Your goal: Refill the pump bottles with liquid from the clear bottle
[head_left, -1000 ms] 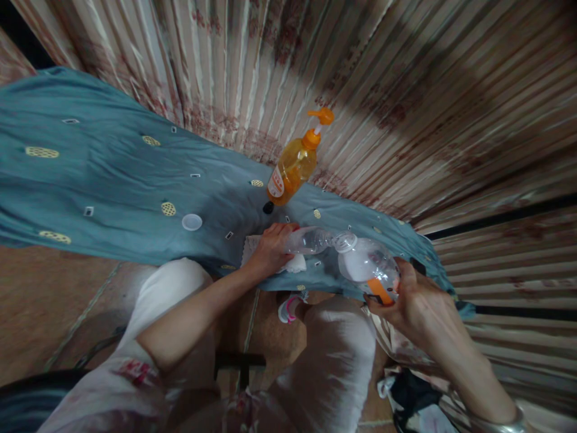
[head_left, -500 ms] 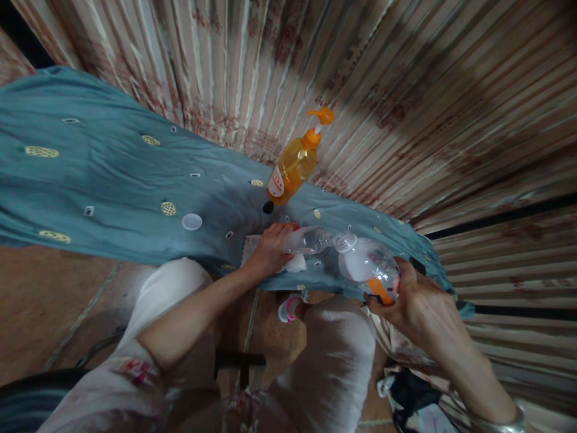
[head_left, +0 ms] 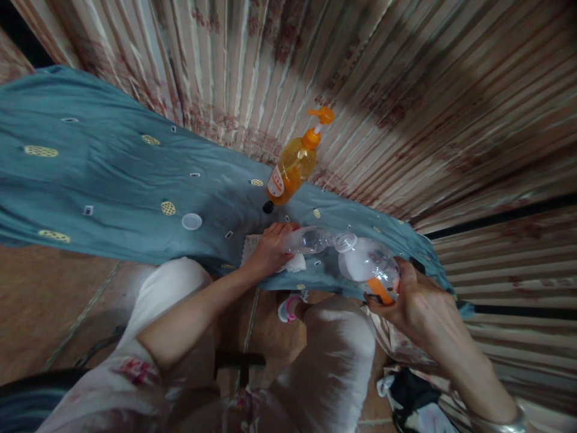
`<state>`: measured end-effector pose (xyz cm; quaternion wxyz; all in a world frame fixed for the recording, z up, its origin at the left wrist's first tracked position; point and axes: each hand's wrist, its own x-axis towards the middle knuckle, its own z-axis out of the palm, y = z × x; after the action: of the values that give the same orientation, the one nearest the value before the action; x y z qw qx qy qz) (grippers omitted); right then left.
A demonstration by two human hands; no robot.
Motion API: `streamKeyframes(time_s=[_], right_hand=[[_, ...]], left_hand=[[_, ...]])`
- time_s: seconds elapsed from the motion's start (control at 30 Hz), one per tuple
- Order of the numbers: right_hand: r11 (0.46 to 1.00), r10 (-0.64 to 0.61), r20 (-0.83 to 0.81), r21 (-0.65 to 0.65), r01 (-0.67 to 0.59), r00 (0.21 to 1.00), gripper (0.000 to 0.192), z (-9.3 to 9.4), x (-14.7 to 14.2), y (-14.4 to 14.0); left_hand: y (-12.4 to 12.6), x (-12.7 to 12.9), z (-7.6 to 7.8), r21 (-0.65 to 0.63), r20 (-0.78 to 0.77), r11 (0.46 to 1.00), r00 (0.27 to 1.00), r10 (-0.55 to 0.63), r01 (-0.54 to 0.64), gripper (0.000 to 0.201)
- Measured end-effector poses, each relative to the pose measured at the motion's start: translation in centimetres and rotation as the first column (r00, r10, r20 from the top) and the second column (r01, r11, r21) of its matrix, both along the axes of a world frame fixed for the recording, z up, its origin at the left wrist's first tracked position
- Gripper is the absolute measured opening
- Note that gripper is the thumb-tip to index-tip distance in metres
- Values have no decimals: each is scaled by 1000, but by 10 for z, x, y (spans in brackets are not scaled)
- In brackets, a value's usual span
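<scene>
My left hand (head_left: 269, 248) is closed around a small clear bottle (head_left: 309, 239), tilted so its neck points right. My right hand (head_left: 417, 300) grips a bigger bottle (head_left: 369, 267) with an orange label, tilted left, so its open mouth meets the small bottle's mouth just above the edge of the blue cloth (head_left: 112, 174). The two mouths look to be touching, though I cannot tell for sure. The bigger bottle looks milky white inside.

Under my left hand lies a white rag (head_left: 293, 263), flat on the cloth, with the hand partly over it. Behind the small bottle, near the curtain (head_left: 383, 78), stands an orange pump bottle (head_left: 294, 162), upright, with a white and red label. At its foot sits a small dark cap (head_left: 268, 207). Farther left on the cloth, well apart from my hands, lies a white lid (head_left: 192, 221).

Nothing lies between the bottles and the pump bottle but bare cloth. Below the cloth's edge my knees in pale trousers (head_left: 333, 361) sit close under both bottles, and a shoe (head_left: 288, 307) with pink trim shows between them on the floor. A dark bundle (head_left: 415, 397) lies by my right forearm, low at the right.
</scene>
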<state>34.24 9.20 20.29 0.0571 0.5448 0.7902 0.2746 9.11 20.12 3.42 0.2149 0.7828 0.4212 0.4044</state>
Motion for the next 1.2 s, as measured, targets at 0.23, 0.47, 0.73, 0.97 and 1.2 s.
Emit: streamKeyframes(time_s=[0.23,0.47,0.73,0.97,1.2], right_hand=[[999,37,2,7,-37,999,48,0,0,1],[999,32,3,-2,-32,999,51,0,1,0],[1000,-5,-14,-11,5,1000,51,0,-1,1],[1000,-14,-24,-19,13,1000,47,0,0,0],[1000,-13,-14,-24,13,1000,49,0,0,0]], left_hand=[[0,-1,-1,28,19,1000,1000,-7,6,56],[0,0,0,14,9,1000,1000,1,-1,59],[0,-1,1,-18,1,1000,1000,-17,17,59],[0,1,-1,-8,17,1000,1000,-2,2,58],[0,0,-2,2,23,1000,1000,6,-7,61]])
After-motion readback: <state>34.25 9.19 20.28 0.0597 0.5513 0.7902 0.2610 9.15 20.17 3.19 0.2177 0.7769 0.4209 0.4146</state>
